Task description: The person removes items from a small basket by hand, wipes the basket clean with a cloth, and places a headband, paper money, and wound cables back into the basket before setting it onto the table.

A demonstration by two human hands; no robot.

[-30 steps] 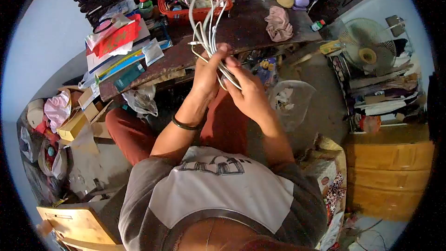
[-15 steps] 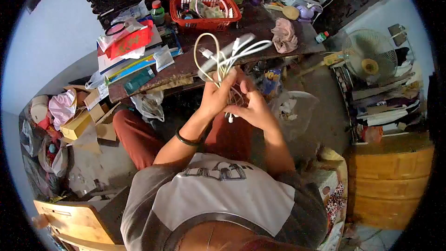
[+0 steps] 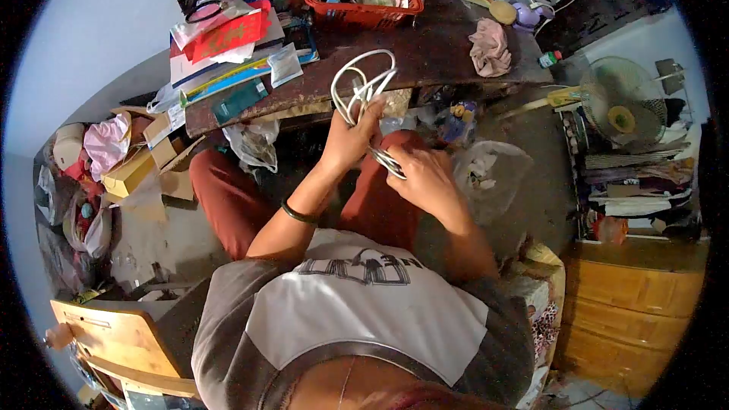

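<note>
A white cable (image 3: 367, 93) is gathered in loops that stand up above my left hand (image 3: 349, 140). The fingers of that hand are wrapped round the bundle, and a dark band circles the wrist. Lower and to the right, my right hand (image 3: 421, 176) is closed on another stretch of the looped white cable, which shows between the two hands. Both hands are over my lap, just in front of the desk edge. The cable's plugs cannot be made out.
On the dark wooden desk (image 3: 425, 49) stand a red basket (image 3: 361, 17) of small items, papers with a red packet (image 3: 228, 36), and a crumpled pink cloth (image 3: 490, 47). A fan (image 3: 624, 102) is at the right. Boxes and bags lie on the left floor.
My right hand has moved slightly right and down, now closed on the cable. The loose plug ends and pale flat piece above my left hand no longer show. The view has shifted.
</note>
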